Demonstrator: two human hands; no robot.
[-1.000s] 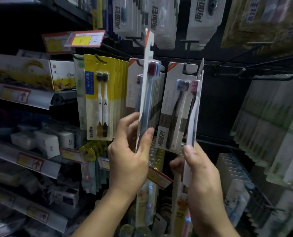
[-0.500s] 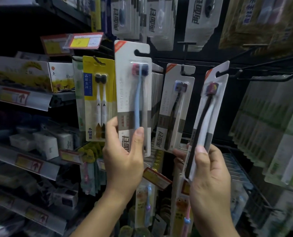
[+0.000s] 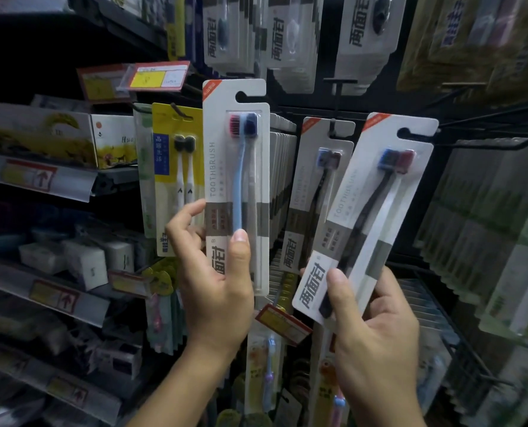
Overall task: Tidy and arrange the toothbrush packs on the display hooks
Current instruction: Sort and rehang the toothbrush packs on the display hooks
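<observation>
My left hand [image 3: 216,288] grips a white toothbrush pack [image 3: 236,167] with a blue and a grey brush, upright and face-on, in front of a row of the same packs [image 3: 282,186] on a hook. My right hand [image 3: 376,331] holds a second white pack [image 3: 370,211] with a black and a white brush, tilted to the right, its hang hole near a bare black hook [image 3: 484,146]. Between the two, another pack [image 3: 321,186] hangs from a hook [image 3: 333,127].
A yellow twin-brush pack [image 3: 176,177] hangs left of my left hand under a red and yellow price tag [image 3: 157,77]. Shelves with boxes run down the left. Green-white packs [image 3: 503,217] hang at the right, and children's brushes [image 3: 268,365] below.
Both packs were edge-on a second ago and have turned face-on. The right pack has swung out to the right and tilted; the left pack has risen a little.
</observation>
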